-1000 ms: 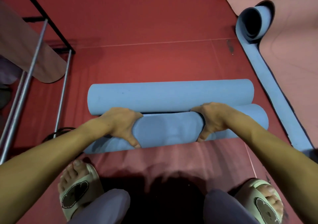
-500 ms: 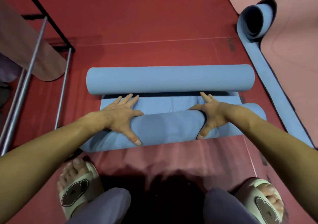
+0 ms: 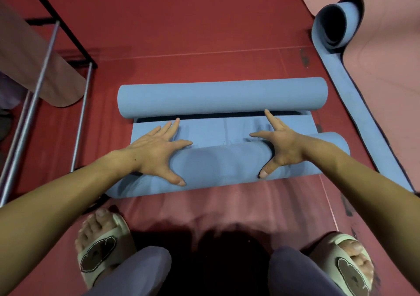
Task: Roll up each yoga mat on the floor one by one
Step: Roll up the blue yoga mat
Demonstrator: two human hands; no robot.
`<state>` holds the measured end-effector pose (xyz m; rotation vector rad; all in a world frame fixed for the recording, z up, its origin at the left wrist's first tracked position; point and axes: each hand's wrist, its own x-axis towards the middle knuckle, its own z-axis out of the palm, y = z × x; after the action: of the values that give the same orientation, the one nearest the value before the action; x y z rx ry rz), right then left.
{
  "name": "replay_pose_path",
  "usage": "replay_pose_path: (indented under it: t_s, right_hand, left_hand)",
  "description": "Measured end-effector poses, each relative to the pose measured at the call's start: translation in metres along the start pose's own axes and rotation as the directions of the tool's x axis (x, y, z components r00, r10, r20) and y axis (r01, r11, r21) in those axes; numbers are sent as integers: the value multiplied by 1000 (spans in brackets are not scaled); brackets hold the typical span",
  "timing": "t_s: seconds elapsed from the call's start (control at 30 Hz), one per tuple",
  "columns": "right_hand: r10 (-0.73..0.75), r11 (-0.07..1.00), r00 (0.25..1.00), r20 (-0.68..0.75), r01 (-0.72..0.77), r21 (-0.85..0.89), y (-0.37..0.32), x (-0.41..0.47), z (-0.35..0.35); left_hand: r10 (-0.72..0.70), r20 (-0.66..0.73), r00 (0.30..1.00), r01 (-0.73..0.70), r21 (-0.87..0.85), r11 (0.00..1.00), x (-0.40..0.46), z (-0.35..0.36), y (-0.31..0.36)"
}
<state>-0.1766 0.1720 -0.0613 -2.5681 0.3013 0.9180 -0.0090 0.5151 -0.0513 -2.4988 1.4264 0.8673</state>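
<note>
The blue mat (image 3: 223, 134) lies on the red floor (image 3: 204, 27), rolled from both ends: a near roll (image 3: 218, 164) and a far roll (image 3: 222, 97), with a flat strip between them. The left hand (image 3: 156, 150) rests on the near roll, fingers spread wide onto the strip, thumb down the roll's near side. The right hand (image 3: 281, 148) presses the same roll likewise, splayed open, one finger reaching almost to the far roll. Right of the mat lies a second blue mat (image 3: 341, 52), partly rolled, beside a pink mat (image 3: 386, 57). Left of it stand metal bars (image 3: 38, 77). Nearer than the mat are two sandalled feet (image 3: 102, 245).
</note>
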Motion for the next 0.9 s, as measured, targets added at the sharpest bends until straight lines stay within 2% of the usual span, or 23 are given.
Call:
replay_pose_path:
  t_s: [0.2,0.37,0.47,0.7,0.77,0.9]
  right_hand:
    - [1,998,998,65,2,-55,-11,0,-9]
    - [-21,999,1000,13,22,-26,-7,-1,-10]
    - [-28,999,1000,13,29,-15,-8,-1,-12]
    - [-61,997,997,-41,63,37,-7,-1,-14]
    - [-76,995,996,-56,79,62,-5,0,-14]
    - [-88,993,990,-108,95,69,-4,6,-18]
  left_hand:
    - [10,-15,1000,-9,24,1000,0,4,3]
    - [20,-54,998,-20,0,1000,-1,3,6]
    - [65,-87,994,-62,46,997,-3,2,14]
    - [23,-211,977,13,169,986,8,8,24]
    - [34,-227,973,-2,142,990,11,6,23]
    - [-19,-154,988,19,2,1000,16,-8,15]
